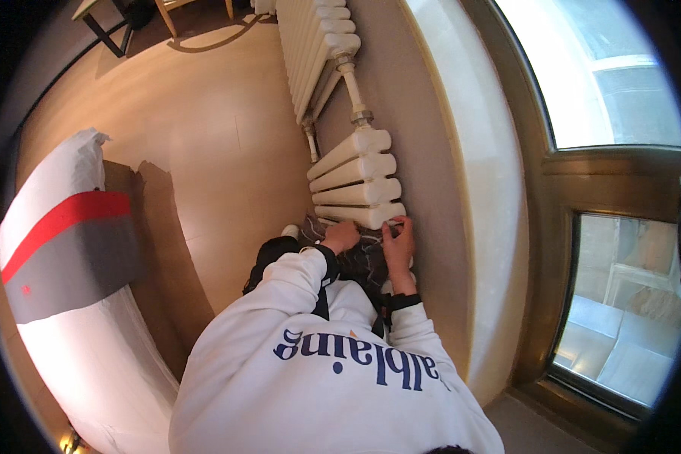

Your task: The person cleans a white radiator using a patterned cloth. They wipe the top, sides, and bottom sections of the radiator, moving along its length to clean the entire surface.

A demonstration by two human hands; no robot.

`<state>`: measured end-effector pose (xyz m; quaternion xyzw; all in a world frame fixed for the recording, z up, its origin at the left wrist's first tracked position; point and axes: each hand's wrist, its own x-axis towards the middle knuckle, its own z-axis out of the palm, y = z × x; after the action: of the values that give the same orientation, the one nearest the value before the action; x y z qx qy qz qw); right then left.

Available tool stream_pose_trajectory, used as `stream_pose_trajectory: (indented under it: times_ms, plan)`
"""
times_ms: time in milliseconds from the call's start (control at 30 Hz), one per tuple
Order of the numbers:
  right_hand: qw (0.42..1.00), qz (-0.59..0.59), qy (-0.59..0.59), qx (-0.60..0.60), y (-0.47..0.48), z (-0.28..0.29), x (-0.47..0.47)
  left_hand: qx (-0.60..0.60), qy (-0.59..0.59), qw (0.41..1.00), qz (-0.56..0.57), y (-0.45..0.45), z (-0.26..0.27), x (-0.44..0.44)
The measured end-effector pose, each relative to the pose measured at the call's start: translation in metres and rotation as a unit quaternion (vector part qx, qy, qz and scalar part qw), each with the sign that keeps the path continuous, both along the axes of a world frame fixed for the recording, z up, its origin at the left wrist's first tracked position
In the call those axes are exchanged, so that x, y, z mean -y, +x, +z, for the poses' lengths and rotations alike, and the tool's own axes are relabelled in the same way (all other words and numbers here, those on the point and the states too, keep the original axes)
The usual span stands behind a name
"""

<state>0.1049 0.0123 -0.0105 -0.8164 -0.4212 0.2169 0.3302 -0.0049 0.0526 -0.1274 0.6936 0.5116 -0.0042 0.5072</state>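
A dark patterned cloth [369,258] hangs between my two hands, at the near end of a cream sectional radiator [363,192]. My left hand [342,237] is closed on the cloth's upper edge, just below the nearest radiator section. On the other side, my right hand [398,244] touches the corner of that section with fingers and thumb bent around the cloth's other top corner. Whether its fingertips pinch the cloth is too small to tell. Part of the cloth reaches to the left of the radiator's lower edge.
At the left stands a large white bed-like piece with a red and grey band [74,255]. A taller radiator [312,57] joins by pipes ahead. The pale window sill [488,170] and brown window frame [550,181] run along the right. Chair legs [167,20] stand far left.
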Motion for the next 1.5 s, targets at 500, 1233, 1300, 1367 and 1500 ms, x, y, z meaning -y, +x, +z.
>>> stream_pose_trajectory:
  times_ms: [500,1233,1300,1367,1500]
  plan:
    - [0.998,-0.021,0.043,0.049,0.017,0.008,-0.007,0.379,-0.294,0.877,0.030,-0.005,-0.066,-0.012]
    - [0.996,-0.024,0.055,0.061,0.027,0.041,-0.008,0.390,-0.258,0.883,-0.040,-0.019,-0.015,-0.026]
    - [0.997,-0.021,0.010,0.068,0.015,0.052,-0.011,0.393,-0.246,0.886,-0.023,-0.016,-0.033,-0.024]
    - [0.998,-0.005,0.000,0.062,0.014,0.042,-0.009,0.382,-0.234,0.894,-0.017,-0.013,-0.057,-0.023]
    - [0.998,0.024,-0.030,0.058,0.014,0.024,-0.004,0.311,-0.217,0.925,-0.036,-0.020,-0.059,-0.027]
